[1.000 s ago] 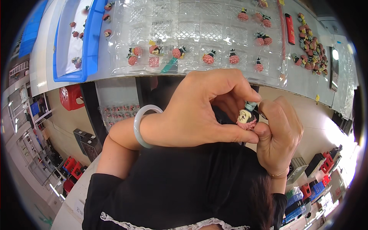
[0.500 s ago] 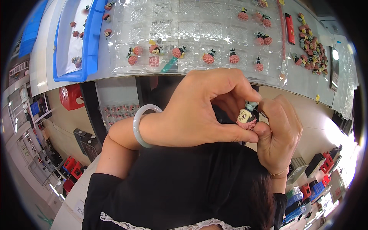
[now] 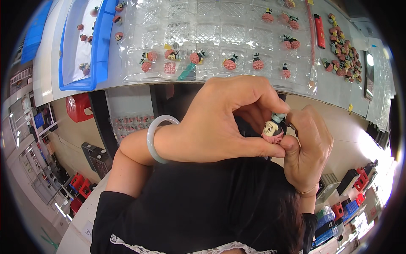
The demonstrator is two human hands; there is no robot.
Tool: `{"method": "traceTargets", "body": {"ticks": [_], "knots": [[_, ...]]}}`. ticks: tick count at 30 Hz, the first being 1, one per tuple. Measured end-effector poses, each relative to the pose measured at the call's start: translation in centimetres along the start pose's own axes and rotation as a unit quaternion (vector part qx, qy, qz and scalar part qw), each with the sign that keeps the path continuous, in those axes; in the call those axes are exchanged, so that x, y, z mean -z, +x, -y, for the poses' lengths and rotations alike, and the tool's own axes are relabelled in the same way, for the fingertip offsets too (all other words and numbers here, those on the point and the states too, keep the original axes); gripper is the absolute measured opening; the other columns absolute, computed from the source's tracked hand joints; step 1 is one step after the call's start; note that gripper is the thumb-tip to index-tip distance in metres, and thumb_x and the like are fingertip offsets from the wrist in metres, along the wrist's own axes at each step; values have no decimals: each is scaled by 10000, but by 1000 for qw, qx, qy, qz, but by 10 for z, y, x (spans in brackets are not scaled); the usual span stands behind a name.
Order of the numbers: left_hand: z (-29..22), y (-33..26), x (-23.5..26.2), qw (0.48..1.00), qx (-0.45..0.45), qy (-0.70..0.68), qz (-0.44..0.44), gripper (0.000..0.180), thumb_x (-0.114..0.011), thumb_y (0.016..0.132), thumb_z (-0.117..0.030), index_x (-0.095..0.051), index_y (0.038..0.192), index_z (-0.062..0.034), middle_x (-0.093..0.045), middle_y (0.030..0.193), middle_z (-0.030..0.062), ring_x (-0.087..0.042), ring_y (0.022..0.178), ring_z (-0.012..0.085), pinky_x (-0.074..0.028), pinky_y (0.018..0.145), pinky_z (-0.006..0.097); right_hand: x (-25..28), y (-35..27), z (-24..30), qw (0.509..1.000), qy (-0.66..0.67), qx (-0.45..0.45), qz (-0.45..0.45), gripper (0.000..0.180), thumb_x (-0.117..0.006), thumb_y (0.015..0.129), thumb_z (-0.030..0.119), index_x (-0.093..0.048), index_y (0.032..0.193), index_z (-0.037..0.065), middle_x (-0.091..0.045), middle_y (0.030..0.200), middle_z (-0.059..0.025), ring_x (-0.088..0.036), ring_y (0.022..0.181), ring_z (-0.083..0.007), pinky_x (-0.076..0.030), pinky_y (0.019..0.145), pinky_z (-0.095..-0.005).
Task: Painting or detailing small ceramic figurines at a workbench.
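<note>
Between both hands, just off the table's front edge, is a small painted figurine (image 3: 272,129) with a pale face, pink curly hair and a grey-green part at its top. My left hand (image 3: 226,120), with a pale bangle on the wrist, pinches it between thumb and fingertips. From the other side my right hand (image 3: 311,142) grips the same figurine, fingers curled and thumb against its lower edge. The fingers cover part of it. Beyond my hands lies a clear plastic blister tray (image 3: 203,36), with several similar figurines (image 3: 230,63) in its cells.
A blue bin (image 3: 100,59) with a few small pieces stands at the left. On the right of the table lie a heap of figurines (image 3: 347,59), a red lighter-like object (image 3: 319,31) and a dark phone-like slab (image 3: 368,76). Another filled tray (image 3: 131,122) sits below table level.
The figurine and my right hand have shifted very slightly. Both hands keep their hold, and the tray and bin look unmoved.
</note>
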State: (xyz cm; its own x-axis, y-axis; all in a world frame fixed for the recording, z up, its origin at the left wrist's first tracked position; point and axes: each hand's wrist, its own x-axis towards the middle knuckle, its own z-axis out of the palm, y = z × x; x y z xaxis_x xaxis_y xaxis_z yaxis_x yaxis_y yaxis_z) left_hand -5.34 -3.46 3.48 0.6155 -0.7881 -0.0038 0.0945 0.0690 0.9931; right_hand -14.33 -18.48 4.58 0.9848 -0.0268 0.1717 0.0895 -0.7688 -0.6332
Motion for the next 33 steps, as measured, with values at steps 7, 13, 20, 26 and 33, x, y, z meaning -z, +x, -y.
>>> {"method": "traceTargets", "body": {"ticks": [7, 13, 20, 26, 33], "knots": [[-1, -1, -1, 1000, 2, 7, -1, 461, -799, 511, -34, -578, 916, -22, -506, 771, 17, -480, 654, 52, -408, 568, 164, 0, -2, 0, 1000, -8, 3, -9, 347, -539, 747, 385, -532, 789, 41, -381, 596, -69, -414, 499, -236, -331, 434, -326], [0, -1, 0, 1000, -1, 19, -5, 459, -797, 514, -34, -580, 918, -22, -509, 776, 20, -482, 662, 54, -409, 570, 163, -1, 1, 1, 1000, -1, -13, -7, 341, -544, 745, 378, -529, 788, 40, -385, 601, -68, -417, 501, -237, -338, 436, -325], [0, -1, 2, 999, -6, 33, 9, 469, -784, 525, -6, -559, 937, 0, -521, 786, 28, -517, 680, 66, -441, 600, 178, -1, -1, 1, 1000, 1, -14, -2, 346, -565, 729, 381, -524, 793, 44, -400, 599, -65, -422, 498, -233, -343, 436, -317], [5, -2, 1, 981, 110, -151, 43, 540, -770, 523, 28, -496, 988, 13, -535, 825, 38, -576, 754, 97, -487, 668, 224, 2, 0, 4, 998, 17, -37, -46, 385, -630, 657, 405, -515, 751, 50, -406, 590, -59, -422, 490, -220, -336, 426, -302], [4, -2, 0, 978, 123, -166, 21, 532, -782, 516, 9, -503, 968, -9, -505, 779, -6, -540, 699, 44, -457, 621, 180, 3, 2, 7, 999, -39, -18, -20, 363, -607, 677, 399, -505, 693, 51, -380, 578, -53, -402, 477, -215, -322, 412, -309]]}}
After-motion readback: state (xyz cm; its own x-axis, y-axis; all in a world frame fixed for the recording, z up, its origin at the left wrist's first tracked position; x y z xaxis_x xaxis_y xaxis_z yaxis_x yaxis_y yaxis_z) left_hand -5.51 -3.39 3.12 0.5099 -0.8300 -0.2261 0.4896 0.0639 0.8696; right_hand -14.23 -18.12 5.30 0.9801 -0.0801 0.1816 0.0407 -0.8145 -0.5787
